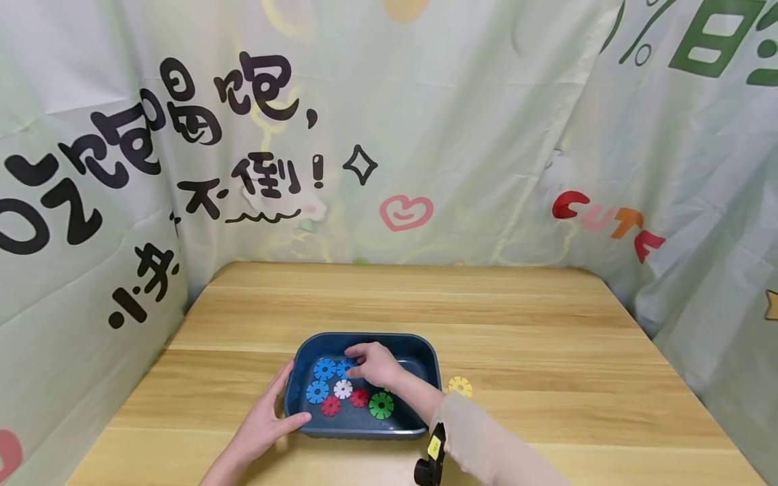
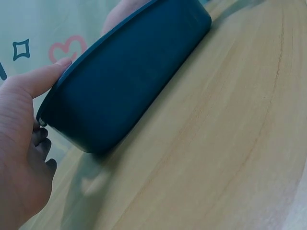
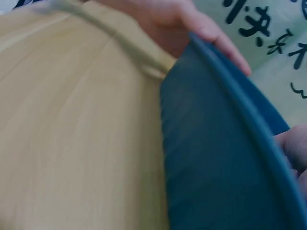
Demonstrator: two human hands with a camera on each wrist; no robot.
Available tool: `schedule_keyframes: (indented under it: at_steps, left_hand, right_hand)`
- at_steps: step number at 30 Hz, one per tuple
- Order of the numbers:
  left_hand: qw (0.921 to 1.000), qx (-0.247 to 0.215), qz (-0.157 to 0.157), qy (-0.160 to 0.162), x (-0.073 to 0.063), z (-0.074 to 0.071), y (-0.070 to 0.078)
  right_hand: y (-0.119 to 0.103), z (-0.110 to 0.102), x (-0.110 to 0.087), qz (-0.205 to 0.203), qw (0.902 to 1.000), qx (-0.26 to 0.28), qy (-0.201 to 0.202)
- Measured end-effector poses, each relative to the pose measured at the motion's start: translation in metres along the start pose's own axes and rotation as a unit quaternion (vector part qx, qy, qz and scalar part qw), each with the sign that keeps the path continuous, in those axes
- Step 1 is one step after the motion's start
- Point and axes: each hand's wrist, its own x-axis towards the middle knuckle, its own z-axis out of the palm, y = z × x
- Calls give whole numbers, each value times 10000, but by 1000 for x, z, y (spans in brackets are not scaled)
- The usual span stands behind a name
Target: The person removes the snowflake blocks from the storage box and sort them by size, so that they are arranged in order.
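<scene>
Spreading under everything, the wooden table (image 1: 516,337) carries a dark blue tub (image 1: 413,347), its long axis running left to right across the person's front. The left hand (image 1: 263,420) grips the tub's near left corner — thumb over the rim, the other fingers outside the end wall. The right hand (image 1: 378,366) reaches in over the right half and points leftward. Its thumb and forefinger stand apart in the head view; whether anything is caught by the fingertips, I cannot tell. The green disc (image 1: 381,406) lies on the tub floor, on the near side of that hand. Three blue discs (image 1: 325,368) sit in the left part, the rightmost right at the fingertips — so the right hand is nearer to it, the left being outside the wall. The yellow disc (image 1: 460,386) lies on the table just beyond the tub's right end, behind the right fingertips. A white disc (image 1: 343,389) and two red discs (image 1: 331,406) lie between the hands.
</scene>
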Motion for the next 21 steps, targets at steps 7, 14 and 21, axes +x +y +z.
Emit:
schedule_keyframes:
  at_steps: [7,14,21]
  left_hand:
    - [9999,-60,-54,-64,1,-1,2]
    - [9998,-84,-174,-108,2,-2,4]
    - [9997,-72,-223,-107,1,-2,2]
  right_hand:
    - [1,8,2,-392,9954,-862,116]
    - [3,14,2,-616,9832,-1693,279]
    - [0,15,-2,-538,9711,-2314,225]
